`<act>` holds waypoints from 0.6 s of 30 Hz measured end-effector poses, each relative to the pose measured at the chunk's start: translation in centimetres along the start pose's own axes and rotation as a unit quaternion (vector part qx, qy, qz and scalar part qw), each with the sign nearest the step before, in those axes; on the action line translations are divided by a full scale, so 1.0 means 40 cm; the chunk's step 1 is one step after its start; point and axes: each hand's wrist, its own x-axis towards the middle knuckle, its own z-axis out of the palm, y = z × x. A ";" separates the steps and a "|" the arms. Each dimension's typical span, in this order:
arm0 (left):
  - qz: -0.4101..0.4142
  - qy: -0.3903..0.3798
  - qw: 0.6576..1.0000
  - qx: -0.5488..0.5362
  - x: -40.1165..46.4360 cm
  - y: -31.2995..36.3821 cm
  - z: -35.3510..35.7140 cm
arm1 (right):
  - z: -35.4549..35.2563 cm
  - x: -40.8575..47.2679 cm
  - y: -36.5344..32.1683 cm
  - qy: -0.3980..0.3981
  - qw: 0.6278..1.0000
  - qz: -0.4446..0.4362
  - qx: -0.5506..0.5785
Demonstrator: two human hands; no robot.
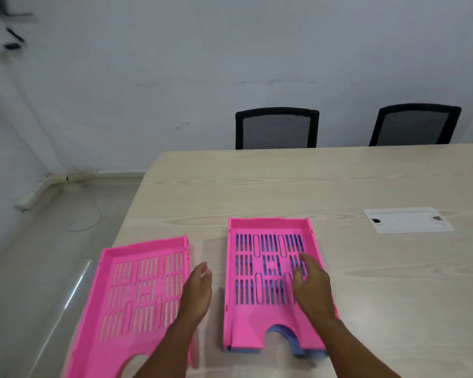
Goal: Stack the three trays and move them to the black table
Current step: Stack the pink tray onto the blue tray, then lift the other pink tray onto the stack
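A pink slotted tray (268, 271) sits on top of a blue tray (298, 350), whose edge shows under its front notch. A second pink tray (137, 290) lies flat to the left, near the table's left edge. My left hand (195, 293) hovers open between the two pink trays, fingers apart. My right hand (311, 285) is open over the right side of the stacked pink tray; I cannot tell whether it touches it.
The trays lie on a light wooden table (284, 186). A white cable hatch (407, 220) is set into it at the right. Two black mesh chairs (277, 128) (414, 124) stand behind the far edge. Floor and wall lie to the left.
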 end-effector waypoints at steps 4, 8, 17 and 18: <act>0.009 0.050 0.999 0.006 -0.007 -0.025 -0.090 | 0.105 -0.025 -0.070 -0.056 0.998 -0.042 0.000; 0.006 0.105 0.994 0.017 -0.027 -0.077 -0.203 | 0.224 -0.065 -0.152 -0.117 0.990 -0.077 0.013; -0.088 0.255 0.958 0.096 -0.066 -0.243 -0.438 | 0.463 -0.190 -0.313 -0.257 0.961 -0.098 -0.014; -0.104 0.254 0.956 0.105 -0.067 -0.260 -0.456 | 0.481 -0.200 -0.313 -0.271 0.958 -0.084 -0.031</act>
